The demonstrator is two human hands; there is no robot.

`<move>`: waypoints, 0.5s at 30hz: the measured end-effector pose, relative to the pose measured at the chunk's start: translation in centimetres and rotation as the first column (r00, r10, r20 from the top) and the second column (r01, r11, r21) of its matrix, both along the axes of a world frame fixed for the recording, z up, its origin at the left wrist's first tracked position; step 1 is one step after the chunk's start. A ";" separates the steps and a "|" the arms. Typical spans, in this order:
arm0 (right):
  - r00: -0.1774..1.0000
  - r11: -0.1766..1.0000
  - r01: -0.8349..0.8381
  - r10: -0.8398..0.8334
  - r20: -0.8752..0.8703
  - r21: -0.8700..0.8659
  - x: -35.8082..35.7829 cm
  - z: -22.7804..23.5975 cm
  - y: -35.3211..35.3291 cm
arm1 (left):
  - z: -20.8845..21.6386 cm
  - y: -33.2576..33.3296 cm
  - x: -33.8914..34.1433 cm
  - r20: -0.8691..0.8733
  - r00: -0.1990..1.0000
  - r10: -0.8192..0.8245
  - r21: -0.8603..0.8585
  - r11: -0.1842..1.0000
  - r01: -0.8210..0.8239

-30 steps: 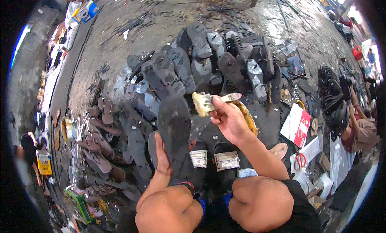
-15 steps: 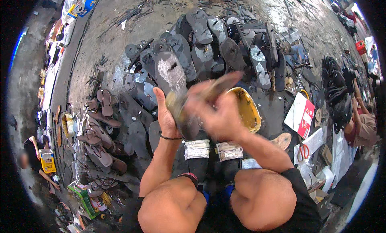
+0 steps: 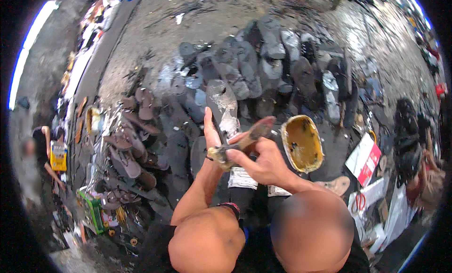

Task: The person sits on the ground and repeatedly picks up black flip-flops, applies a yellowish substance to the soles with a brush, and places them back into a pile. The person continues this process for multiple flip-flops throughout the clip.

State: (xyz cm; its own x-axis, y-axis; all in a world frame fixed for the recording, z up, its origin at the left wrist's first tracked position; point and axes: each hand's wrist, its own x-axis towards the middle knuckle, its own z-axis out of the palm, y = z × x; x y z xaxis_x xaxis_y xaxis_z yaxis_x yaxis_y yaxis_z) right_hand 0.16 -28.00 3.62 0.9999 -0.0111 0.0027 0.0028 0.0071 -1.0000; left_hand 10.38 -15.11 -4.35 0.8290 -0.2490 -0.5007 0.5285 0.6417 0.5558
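My left hand point(image 3: 211, 137) grips a dark grey sandal sole point(image 3: 222, 99), thumb along its left edge. The sole points away from me, and its upper face carries pale, whitish smears. My right hand point(image 3: 267, 161) is closed around the handle of a brush point(image 3: 250, 135). The brush's yellowish, glue-crusted head lies over the sole's near end, by my left wrist, and hides that part. Right of my right hand stands a tub point(image 3: 321, 156) with a crusted rim and yellow-brown glue inside.
Many dark sandal soles point(image 3: 270, 37) lie heaped ahead. Brown sandals point(image 3: 126, 162) are piled at left. On the right are a red-and-white box point(image 3: 365, 160), red-handled scissors point(image 3: 359, 203) and black straps point(image 3: 406, 117). Other people sit at far left point(image 3: 43, 143) and far right point(image 3: 431, 183).
The view has shifted, so the scene sits lower and further right. The brush, blurred by motion before, has come down toward the sole's near end and now shows clearly.
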 end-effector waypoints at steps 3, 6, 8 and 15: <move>0.957 0.959 0.272 -0.261 -0.129 0.076 0.4 -1.3 -3.7 | -0.5 2.4 3.6 -0.060 0.997 -0.055 -0.052 0.997 0.052; 0.915 0.927 0.375 -0.374 -0.149 -0.025 -1.5 -4.0 -6.2 | -1.1 5.2 10.7 0.062 0.993 0.099 -0.242 0.967 -0.081; 0.916 0.935 0.353 -0.335 -0.221 0.045 -2.3 -5.5 -4.5 | -1.9 9.9 16.3 0.141 0.950 0.280 -0.309 0.924 -0.226; 0.796 0.600 0.472 -0.606 0.019 -0.646 -8.2 -8.6 -13.1 | -6.6 17.6 1.4 0.413 0.856 -0.311 0.869 0.415 -0.268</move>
